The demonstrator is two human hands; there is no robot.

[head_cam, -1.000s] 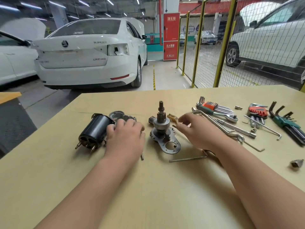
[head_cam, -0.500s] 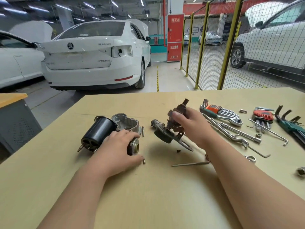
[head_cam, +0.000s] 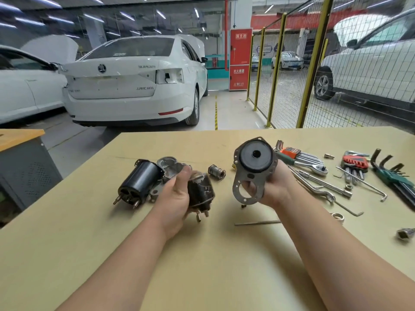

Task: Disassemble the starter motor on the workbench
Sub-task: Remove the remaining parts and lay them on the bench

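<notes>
Both hands have come up off the workbench [head_cam: 202,277] since half a second ago. The left hand [head_cam: 175,198], which lay over a part on the board, now grips a black solenoid [head_cam: 201,191] near the middle of the frame, fingers curled round its far side and its studs pointing down toward the camera. Just right of centre, the right hand [head_cam: 277,185] has turned the mounting plate [head_cam: 237,187] from a tilt to nearly upright, so the round black housing [head_cam: 254,158] on it, with its centre hole, faces the camera. The fingers wrap behind the plate and show through its large lower opening. The two held parts are apart from each other.

Left of centre, the black motor body [head_cam: 140,182] lies on its side on the board, terminals toward the lower left, with the grey cast nose housing [head_cam: 169,166] just behind it. A small metal sleeve [head_cam: 216,172] lies farther back, between the two held parts. Below the right hand, a long thin hex key [head_cam: 258,223] lies flat.

Along the right of the frame lie:
- an orange-holdered key set [head_cam: 292,152]
- a ratchet wrench [head_cam: 313,166]
- a red key set [head_cam: 356,162]
- a green key set [head_cam: 395,176]
- a ring [head_cam: 338,216]
- a socket bit [head_cam: 404,233]

A white car [head_cam: 134,86] stands in the upper left, and a yellow mesh fence [head_cam: 276,70] runs along the upper right.
</notes>
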